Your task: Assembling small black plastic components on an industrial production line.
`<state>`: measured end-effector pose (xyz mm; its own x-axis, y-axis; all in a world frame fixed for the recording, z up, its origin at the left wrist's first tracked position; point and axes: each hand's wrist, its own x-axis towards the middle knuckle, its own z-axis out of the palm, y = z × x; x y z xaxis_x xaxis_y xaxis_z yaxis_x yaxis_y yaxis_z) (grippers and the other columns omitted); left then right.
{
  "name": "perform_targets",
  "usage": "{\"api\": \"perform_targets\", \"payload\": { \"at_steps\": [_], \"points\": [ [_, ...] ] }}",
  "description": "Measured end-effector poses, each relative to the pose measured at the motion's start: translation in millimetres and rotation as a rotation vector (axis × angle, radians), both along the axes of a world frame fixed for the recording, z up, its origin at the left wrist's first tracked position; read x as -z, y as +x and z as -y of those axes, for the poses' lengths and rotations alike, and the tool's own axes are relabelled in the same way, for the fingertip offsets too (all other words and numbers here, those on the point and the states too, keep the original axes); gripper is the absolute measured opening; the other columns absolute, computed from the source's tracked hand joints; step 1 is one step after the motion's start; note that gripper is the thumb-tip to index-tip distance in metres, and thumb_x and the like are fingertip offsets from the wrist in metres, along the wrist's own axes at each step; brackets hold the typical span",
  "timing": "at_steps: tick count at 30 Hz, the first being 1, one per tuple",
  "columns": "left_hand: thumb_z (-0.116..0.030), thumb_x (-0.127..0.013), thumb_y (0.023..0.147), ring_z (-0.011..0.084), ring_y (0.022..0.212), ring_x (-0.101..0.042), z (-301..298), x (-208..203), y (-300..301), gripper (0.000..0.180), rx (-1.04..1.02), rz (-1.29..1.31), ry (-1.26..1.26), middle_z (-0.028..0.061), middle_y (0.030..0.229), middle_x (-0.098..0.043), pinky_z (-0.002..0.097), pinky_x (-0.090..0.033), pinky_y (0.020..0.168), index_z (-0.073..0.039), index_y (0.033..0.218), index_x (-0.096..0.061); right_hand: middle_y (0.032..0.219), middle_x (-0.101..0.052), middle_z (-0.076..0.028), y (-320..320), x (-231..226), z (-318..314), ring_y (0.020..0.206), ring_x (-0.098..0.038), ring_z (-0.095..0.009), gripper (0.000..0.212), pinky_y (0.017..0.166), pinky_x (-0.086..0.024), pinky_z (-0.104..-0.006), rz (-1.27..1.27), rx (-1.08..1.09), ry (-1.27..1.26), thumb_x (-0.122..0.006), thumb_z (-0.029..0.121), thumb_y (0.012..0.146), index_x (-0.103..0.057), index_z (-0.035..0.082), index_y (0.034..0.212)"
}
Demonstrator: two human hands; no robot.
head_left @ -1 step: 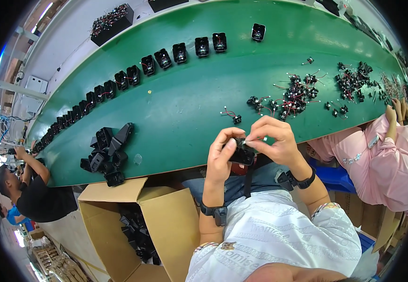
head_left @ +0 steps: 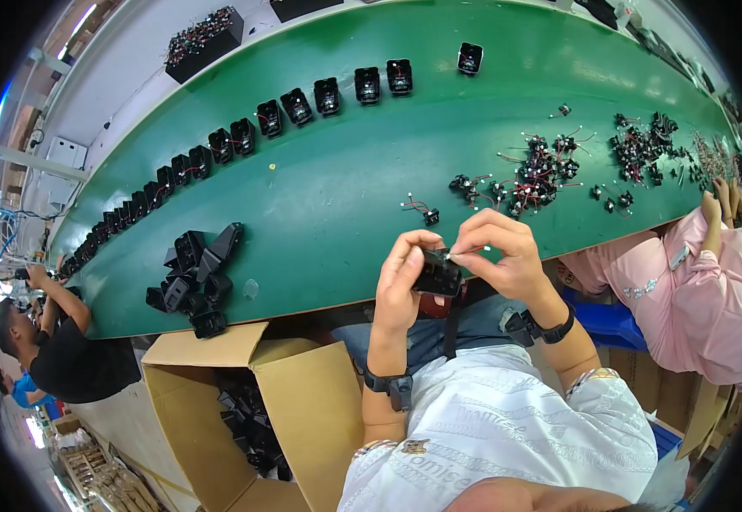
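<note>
Over the near table edge my left hand point(head_left: 403, 277) is closed round a black plastic housing point(head_left: 441, 278), thumb on top. My right hand point(head_left: 501, 254) pinches at the housing's upper right edge. A bit of red wire with a white connector point(head_left: 484, 249) shows beside its fingers; the part right between the fingertips is too small to make out. Ahead on the green table lies a small black part with red wires point(head_left: 430, 216). Farther right is a heap of such wired parts point(head_left: 543, 171).
A curved row of black housings point(head_left: 326, 96) runs along the far side. Empty-looking black housings point(head_left: 190, 286) are piled at left. Below them stands an open cardboard box point(head_left: 307, 418) holding black parts. A person in pink point(head_left: 687, 290) sits at right; another in black point(head_left: 81, 371) works far left.
The housing has tilted in my left hand, so more of its dark face shows. My right fingertips have shifted slightly with it. The table looks the same.
</note>
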<state>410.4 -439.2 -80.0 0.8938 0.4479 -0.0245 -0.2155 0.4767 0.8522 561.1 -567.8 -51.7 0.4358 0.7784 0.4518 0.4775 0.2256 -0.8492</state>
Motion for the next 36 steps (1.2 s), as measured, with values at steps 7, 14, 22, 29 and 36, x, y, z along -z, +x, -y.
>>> {"api": "perform_targets", "payload": {
  "at_steps": [7, 14, 22, 29, 36],
  "points": [
    [-0.029, -0.050, 0.105, 0.0197, 0.098, -0.067, -7.1, -17.0, -9.5, 0.043, 0.091, -0.033, -0.164, 0.0160, 0.130, -0.054, 0.0310, -0.061, 0.066, -0.002, 0.138, -0.043, 0.097, -0.076, -0.009, -0.9, -5.8, 4.2, 0.085, -0.072, -0.024, 0.020, 0.074, -0.057, -0.0336, 0.270, -0.089, 0.122, -0.082, -0.003, 0.074, -0.072, 0.004, 0.090],
    [-0.035, -0.059, 0.101, 0.0133, 0.099, -0.064, -1.0, -4.1, -14.9, 0.063, 0.074, 0.098, -0.011, 0.0112, 0.123, -0.063, 0.0250, -0.054, 0.075, 0.004, 0.148, -0.043, 0.095, -0.076, -0.009, -6.1, -10.3, 6.9, 0.080, -0.073, -0.025, 0.023, 0.071, -0.058, -0.0338, 0.193, -0.042, 0.232, -0.085, -0.003, 0.074, -0.072, 0.005, 0.091],
    [-0.041, -0.056, 0.102, 0.0115, 0.105, -0.061, 10.8, -9.3, -1.5, 0.060, 0.007, 0.021, -0.042, 0.0089, 0.123, -0.062, 0.0256, -0.047, 0.093, 0.005, 0.139, -0.051, 0.096, -0.076, -0.007, -3.3, -18.9, 10.4, 0.076, -0.071, -0.024, 0.024, 0.065, -0.057, -0.0319, 0.413, -0.094, 0.230, -0.085, -0.003, 0.070, -0.072, 0.005, 0.089],
    [-0.038, -0.054, 0.105, 0.0093, 0.100, -0.058, 12.4, -8.9, 0.7, 0.054, -0.038, -0.007, 0.045, 0.0061, 0.112, -0.063, 0.0245, -0.046, 0.090, 0.006, 0.137, -0.053, 0.095, -0.077, -0.004, -2.5, -13.5, 8.4, 0.075, -0.069, -0.022, 0.027, 0.067, -0.055, -0.0331, 0.275, -0.134, 0.156, -0.084, -0.006, 0.069, -0.073, 0.007, 0.090],
    [-0.049, -0.053, 0.104, 0.0124, 0.098, -0.061, 18.3, 1.3, 11.5, 0.059, -0.143, -0.048, 0.098, 0.0080, 0.112, -0.062, 0.0250, -0.050, 0.082, 0.003, 0.132, -0.053, 0.096, -0.078, -0.002, -15.2, 1.4, 11.3, 0.084, -0.066, -0.021, 0.026, 0.075, -0.055, -0.0337, 0.194, 0.011, 0.051, -0.081, -0.006, 0.070, -0.073, 0.007, 0.091]
  ]
}}
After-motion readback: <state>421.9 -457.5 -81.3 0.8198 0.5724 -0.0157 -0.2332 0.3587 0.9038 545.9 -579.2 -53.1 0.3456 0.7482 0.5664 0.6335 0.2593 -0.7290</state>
